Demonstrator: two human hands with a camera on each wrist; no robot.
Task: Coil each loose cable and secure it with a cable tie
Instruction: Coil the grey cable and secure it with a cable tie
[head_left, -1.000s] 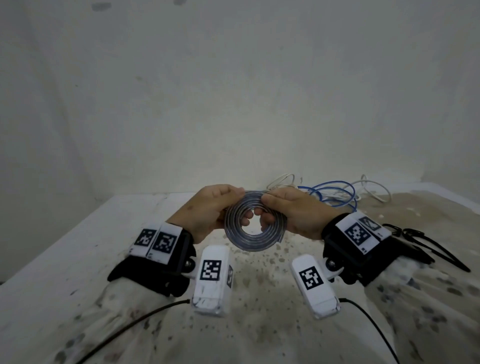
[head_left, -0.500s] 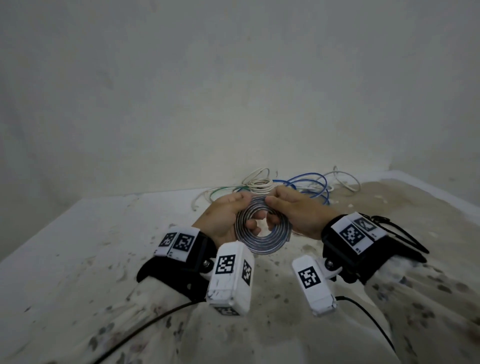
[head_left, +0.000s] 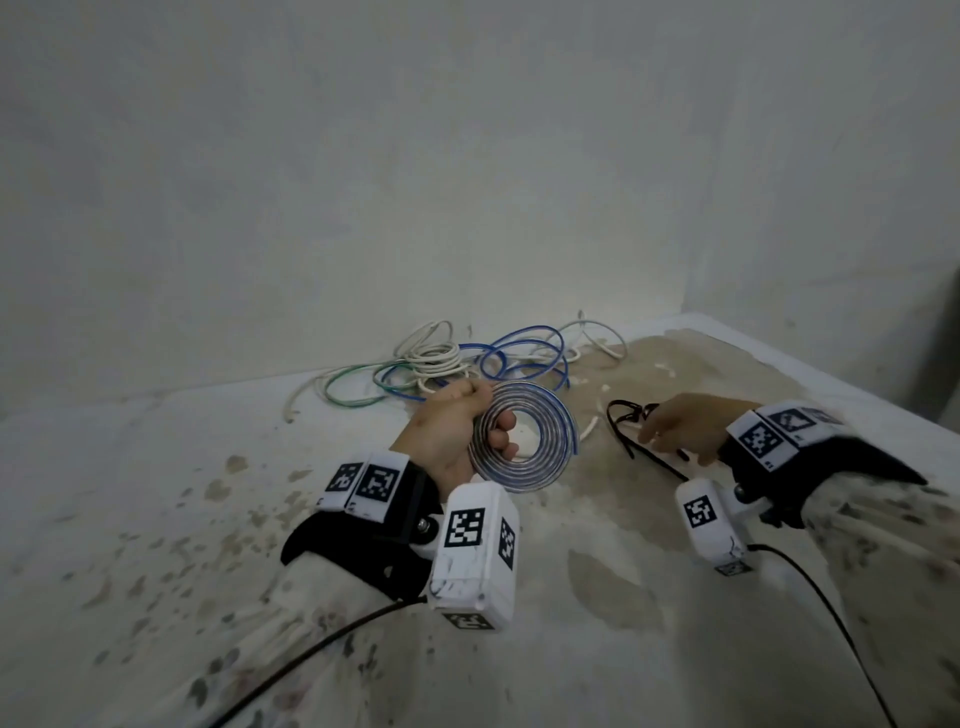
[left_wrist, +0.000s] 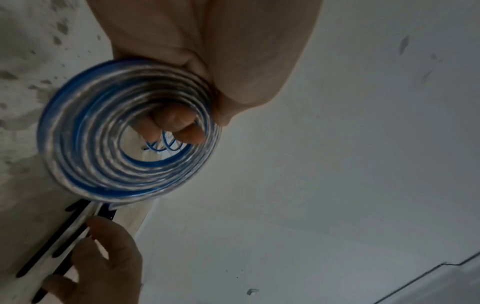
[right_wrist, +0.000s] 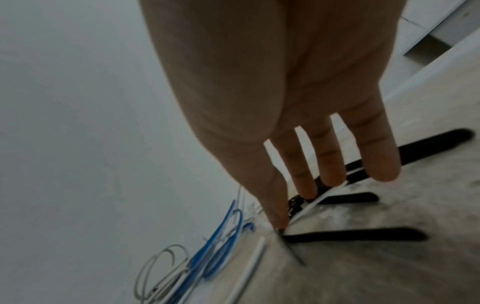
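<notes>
My left hand (head_left: 447, 436) grips a coiled clear cable with a blue stripe (head_left: 519, 475), held upright just above the table, fingers through its middle. In the left wrist view the coil (left_wrist: 78, 164) hangs from the left hand (left_wrist: 221, 61), its loose end at the bottom. My right hand (head_left: 685, 426) is down at several black cable ties (head_left: 635, 414) on the table to the right of the coil. Its fingers (right_wrist: 327, 164) are straight and spread over the ties (right_wrist: 350, 236), and the thumb tip touches one tie's end. It holds nothing.
Behind the coil, against the wall, lies a tangle of loose cables: white (head_left: 431, 358), blue (head_left: 524, 353) and green (head_left: 353, 389). A short white cable piece (right_wrist: 249, 267) lies near the ties. The table (head_left: 156, 519) is stained and spotted; its right edge runs behind my right arm.
My right hand has let go of the coil and moved right and down onto the black cable ties. The left hand alone now holds the coil.
</notes>
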